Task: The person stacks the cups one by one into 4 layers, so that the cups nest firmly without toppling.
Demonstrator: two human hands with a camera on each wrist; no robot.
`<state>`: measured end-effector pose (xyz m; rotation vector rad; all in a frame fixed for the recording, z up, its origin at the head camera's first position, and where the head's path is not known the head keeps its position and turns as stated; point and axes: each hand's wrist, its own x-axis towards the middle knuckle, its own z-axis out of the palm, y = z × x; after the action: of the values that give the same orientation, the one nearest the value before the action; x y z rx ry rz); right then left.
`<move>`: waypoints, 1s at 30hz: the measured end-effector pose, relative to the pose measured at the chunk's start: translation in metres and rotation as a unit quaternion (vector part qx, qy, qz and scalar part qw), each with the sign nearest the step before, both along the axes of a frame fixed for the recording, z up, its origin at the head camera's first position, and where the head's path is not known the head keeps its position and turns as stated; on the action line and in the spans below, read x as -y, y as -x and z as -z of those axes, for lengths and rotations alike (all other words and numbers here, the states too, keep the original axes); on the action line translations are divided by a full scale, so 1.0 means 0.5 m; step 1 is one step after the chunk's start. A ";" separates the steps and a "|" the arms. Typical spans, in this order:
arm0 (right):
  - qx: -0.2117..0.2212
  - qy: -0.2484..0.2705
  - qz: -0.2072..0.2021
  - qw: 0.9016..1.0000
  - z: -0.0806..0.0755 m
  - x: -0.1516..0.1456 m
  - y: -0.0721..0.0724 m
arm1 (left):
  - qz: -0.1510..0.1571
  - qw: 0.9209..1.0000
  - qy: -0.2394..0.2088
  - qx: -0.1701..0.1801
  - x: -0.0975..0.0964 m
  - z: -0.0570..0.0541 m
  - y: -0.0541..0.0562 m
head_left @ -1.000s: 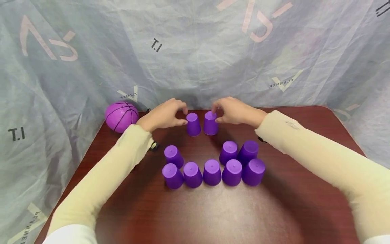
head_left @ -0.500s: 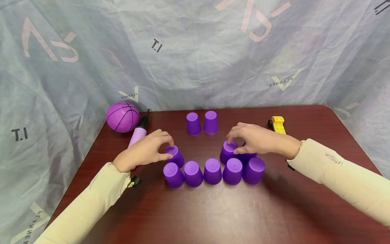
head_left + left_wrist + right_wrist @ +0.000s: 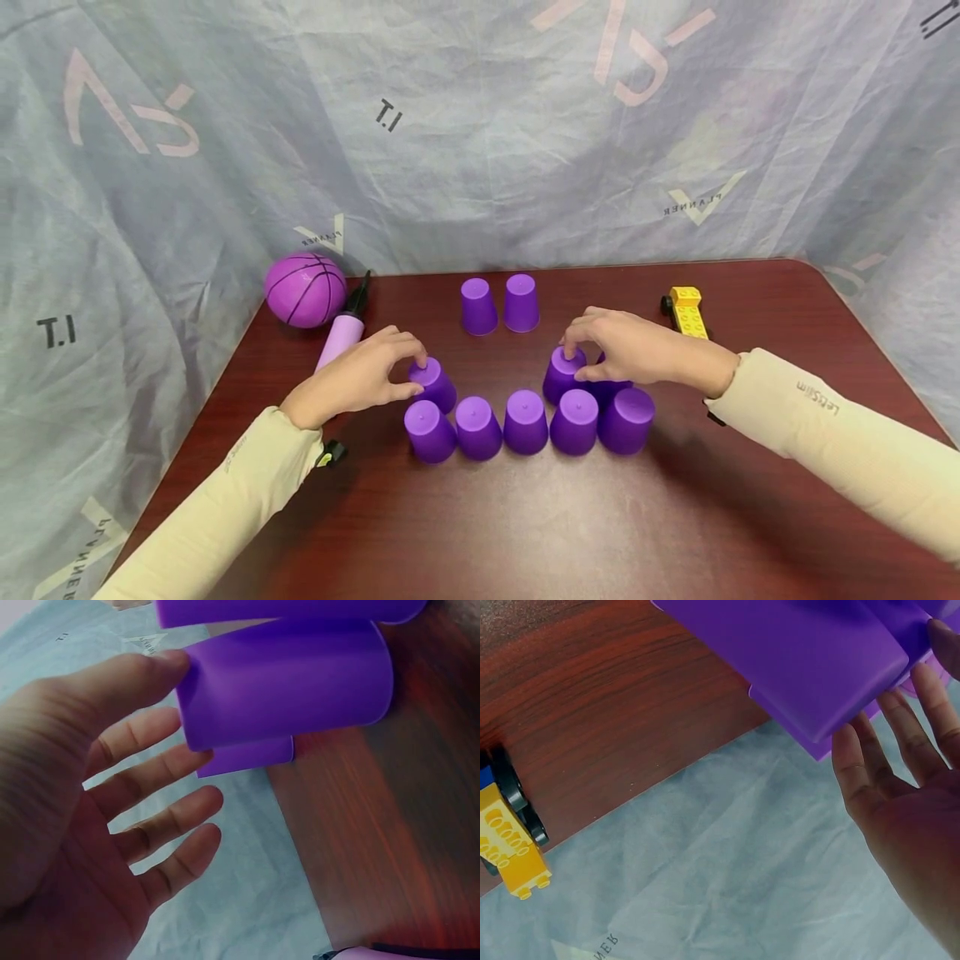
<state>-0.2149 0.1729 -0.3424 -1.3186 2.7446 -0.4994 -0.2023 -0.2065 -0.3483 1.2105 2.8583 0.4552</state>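
Several purple cups stand upside down on the dark red table. My left hand point(image 3: 360, 375) pinches the upper end of the cup point(image 3: 432, 385) behind the left end of the front row. In the left wrist view the thumb point(image 3: 169, 667) lies on that cup's point(image 3: 292, 682) edge, with the lower fingers free of it. My right hand point(image 3: 630, 346) holds the top of another cup point(image 3: 564, 379) between thumb and fingers. A neighbouring cup point(image 3: 810, 667) blocks much of that one in the right wrist view. Two cups point(image 3: 478, 308) stand farther back.
Nearest me runs a front row of several cups point(image 3: 526, 423). A purple basketball point(image 3: 306, 290) and a lilac hand pump point(image 3: 342, 337) with a black end lie at the back left. A yellow toy-brick vehicle point(image 3: 688, 312) sits back right. Grey cloth point(image 3: 480, 150) hangs behind the table.
Both hands have left the two far cups and come toward me, onto cups just behind the front row. The far cups stay standing. The pump and toy vehicle have come into view.
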 end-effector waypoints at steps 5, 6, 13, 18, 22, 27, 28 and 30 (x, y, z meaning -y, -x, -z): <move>-0.009 0.001 0.002 1.000 -0.002 0.000 0.002 | -0.005 1.000 0.000 -0.002 -0.005 0.002 0.000; -0.014 0.003 0.005 1.000 -0.004 0.000 0.004 | -0.006 1.000 0.002 -0.008 -0.006 0.001 0.003; -0.041 0.041 0.079 0.995 -0.037 -0.010 0.068 | -0.067 0.996 0.016 -0.054 -0.012 -0.020 0.076; -0.031 0.049 0.143 0.988 -0.038 -0.015 0.135 | -0.119 0.992 0.023 -0.041 -0.028 -0.030 0.155; -0.012 0.037 0.165 0.985 -0.029 -0.013 0.166 | -0.131 0.991 0.031 -0.023 -0.043 -0.029 0.197; 0.004 0.030 0.170 0.985 -0.019 -0.008 0.180 | -0.141 0.989 0.035 -0.009 -0.051 -0.020 0.218; 0.005 0.029 0.170 0.985 -0.018 -0.007 0.181 | -0.145 0.989 0.035 -0.006 -0.051 -0.018 0.219; 0.008 0.025 0.171 0.985 -0.013 -0.007 0.184 | -0.152 0.988 0.033 0.002 -0.051 -0.011 0.220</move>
<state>-0.3069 0.1766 -0.3360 -0.8459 2.9744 -0.5975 -0.3125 -0.1812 -0.3430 0.7643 3.0368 0.3603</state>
